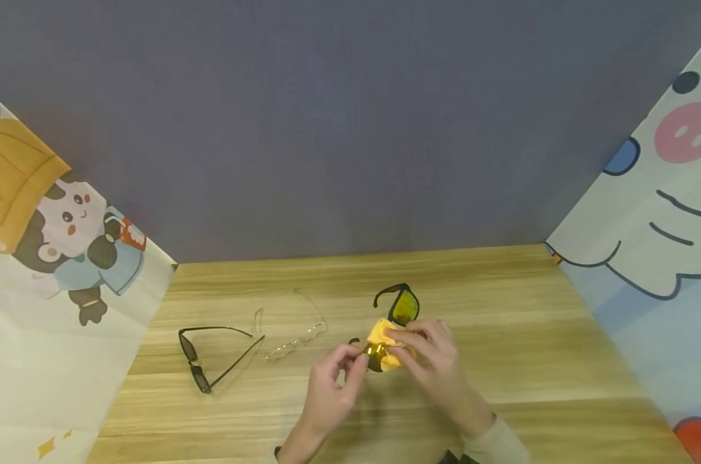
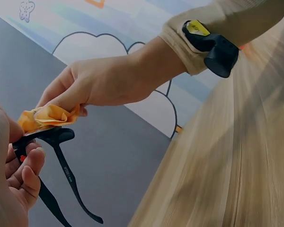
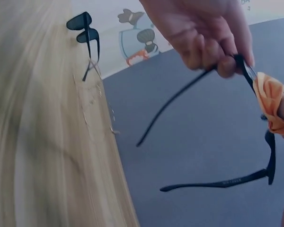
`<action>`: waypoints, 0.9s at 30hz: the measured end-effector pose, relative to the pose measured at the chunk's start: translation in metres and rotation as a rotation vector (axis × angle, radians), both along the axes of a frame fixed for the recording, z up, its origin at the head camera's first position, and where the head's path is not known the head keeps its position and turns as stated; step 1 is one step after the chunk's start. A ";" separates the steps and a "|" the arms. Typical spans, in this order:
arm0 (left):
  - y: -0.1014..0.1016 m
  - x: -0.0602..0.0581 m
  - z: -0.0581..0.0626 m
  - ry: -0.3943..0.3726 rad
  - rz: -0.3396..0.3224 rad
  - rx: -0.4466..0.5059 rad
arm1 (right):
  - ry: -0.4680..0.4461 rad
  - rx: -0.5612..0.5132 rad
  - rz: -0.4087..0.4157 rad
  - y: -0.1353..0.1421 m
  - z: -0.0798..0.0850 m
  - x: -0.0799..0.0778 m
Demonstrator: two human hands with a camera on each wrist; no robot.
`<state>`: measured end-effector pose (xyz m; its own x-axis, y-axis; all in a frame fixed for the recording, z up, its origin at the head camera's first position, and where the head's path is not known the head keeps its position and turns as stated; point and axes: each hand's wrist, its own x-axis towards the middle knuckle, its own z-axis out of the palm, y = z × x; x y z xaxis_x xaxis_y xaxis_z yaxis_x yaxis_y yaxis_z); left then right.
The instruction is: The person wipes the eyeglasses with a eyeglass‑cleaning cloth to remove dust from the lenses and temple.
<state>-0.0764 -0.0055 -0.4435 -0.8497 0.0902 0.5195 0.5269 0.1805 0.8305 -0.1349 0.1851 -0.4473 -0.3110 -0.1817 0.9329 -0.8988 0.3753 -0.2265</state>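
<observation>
My left hand pinches one end of a pair of black-framed sunglasses with yellow mirrored lenses, close to the hinge. An orange-yellow cloth is pinched in the fingers of my right hand, which holds it against the lens nearer the left hand. In the right wrist view both temples of the sunglasses stand unfolded, and the cloth wraps over the lens and hides much of it. The left wrist view shows the left fingers around the frame beneath the cloth.
Dark-lensed black glasses lie unfolded on the wooden table at the left. Thin wire-framed glasses lie between them and my left hand. A grey panel rises behind the table, with cartoon-printed panels at both sides.
</observation>
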 end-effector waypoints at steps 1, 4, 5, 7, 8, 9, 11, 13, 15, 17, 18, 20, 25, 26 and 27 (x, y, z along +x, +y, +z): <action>0.000 0.000 0.000 -0.001 0.005 -0.002 | -0.006 -0.006 -0.014 0.002 0.000 -0.002; 0.000 0.000 -0.001 -0.003 0.008 -0.007 | -0.027 -0.036 -0.044 0.006 0.003 -0.005; 0.000 0.000 -0.002 0.000 0.010 -0.009 | -0.031 -0.045 -0.052 0.007 0.004 -0.006; 0.000 -0.001 -0.003 0.008 0.013 -0.012 | -0.034 -0.068 -0.067 0.009 0.006 -0.008; 0.000 -0.001 -0.004 0.013 0.015 -0.012 | -0.032 -0.081 -0.072 0.010 0.007 -0.008; 0.000 0.000 -0.004 0.017 0.017 -0.012 | -0.027 -0.094 -0.077 0.011 0.008 -0.009; -0.001 0.000 -0.005 0.017 0.020 -0.014 | -0.027 -0.116 -0.090 0.012 0.010 -0.010; -0.002 0.000 -0.005 0.011 0.023 -0.016 | -0.033 -0.134 -0.097 0.013 0.012 -0.011; -0.003 0.001 -0.005 0.006 0.018 -0.021 | -0.041 -0.153 -0.102 0.014 0.013 -0.012; -0.004 0.001 -0.005 0.005 0.009 -0.029 | -0.058 -0.167 -0.118 0.015 0.013 -0.013; -0.005 0.001 -0.005 0.008 0.002 -0.032 | -0.070 -0.172 -0.130 0.015 0.013 -0.013; -0.007 0.002 -0.006 0.020 -0.017 -0.046 | -0.093 -0.182 -0.157 0.016 0.012 -0.014; -0.009 0.003 -0.006 0.044 -0.051 -0.084 | -0.148 -0.188 -0.171 0.016 0.009 -0.015; -0.009 0.003 -0.006 0.039 -0.056 -0.087 | -0.154 -0.189 -0.160 0.016 0.009 -0.015; -0.009 0.003 -0.006 0.044 -0.059 -0.089 | -0.156 -0.187 -0.148 0.015 0.009 -0.014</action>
<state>-0.0738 -0.0143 -0.4493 -0.8181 0.1869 0.5438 0.5744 0.2203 0.7884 -0.1492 0.2005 -0.4387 -0.4640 0.0472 0.8846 -0.7861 0.4384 -0.4357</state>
